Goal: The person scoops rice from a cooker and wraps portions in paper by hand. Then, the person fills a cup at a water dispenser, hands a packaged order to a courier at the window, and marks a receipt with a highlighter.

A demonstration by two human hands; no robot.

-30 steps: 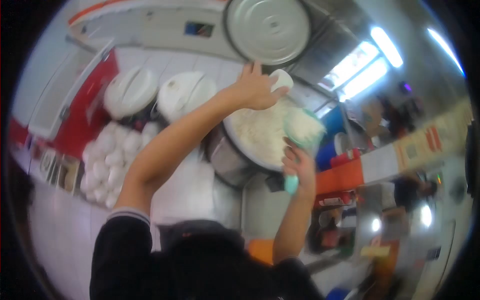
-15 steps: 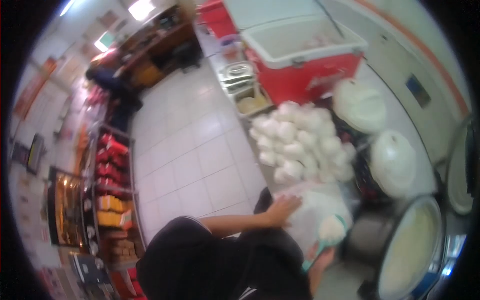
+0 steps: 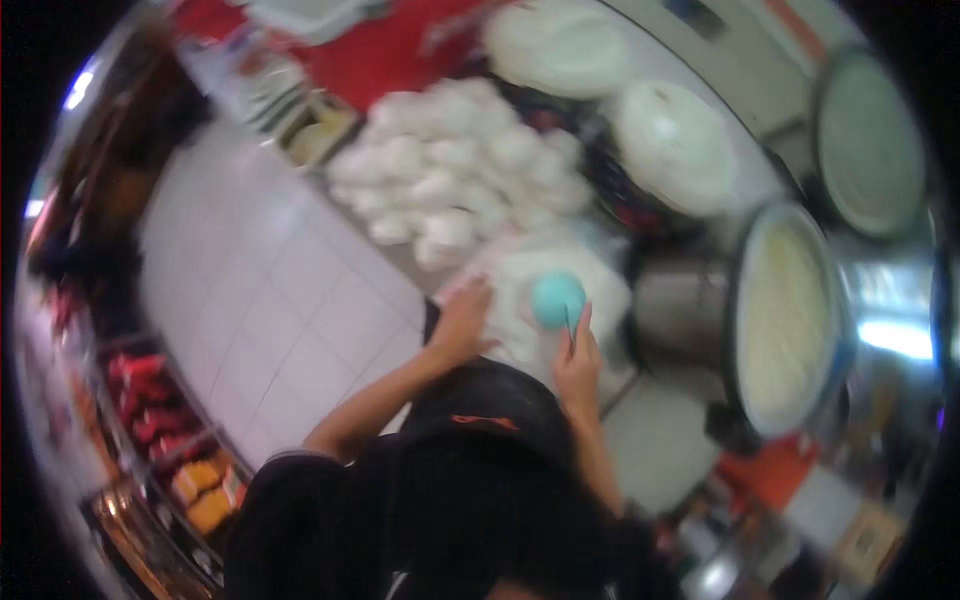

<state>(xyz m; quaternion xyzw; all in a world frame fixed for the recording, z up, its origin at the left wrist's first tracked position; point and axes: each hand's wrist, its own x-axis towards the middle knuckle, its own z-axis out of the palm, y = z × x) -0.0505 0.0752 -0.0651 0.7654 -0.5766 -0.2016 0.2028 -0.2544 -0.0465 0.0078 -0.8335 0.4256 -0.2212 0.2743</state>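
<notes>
In my right hand [image 3: 578,362] is the handle of a turquoise scoop [image 3: 558,298]. Its rounded back faces up, so whatever lies beneath it is hidden. The scoop is over a white sheet of wrapping paper [image 3: 610,292] on the counter. At the left edge of this paper rests my left hand [image 3: 464,322], fingers apart and nothing seen in them. Just beyond the paper is a heap of white wrapped bundles [image 3: 455,165]. A large metal pot [image 3: 680,315] of pale food, like cooked rice, stands to the right of my right hand.
Two white oval lids or dishes [image 3: 672,148] lie behind the paper, over dark baskets. A red cooler [image 3: 370,65] and a small metal tray [image 3: 318,130] stand at the far left of the counter. Far right, a big round lid [image 3: 868,145] leans upright. Shelves [image 3: 165,430] line the left.
The scoop, earlier face up with a white heap like rice in it, is now turned over above the paper. My view has swung, shifting the surroundings.
</notes>
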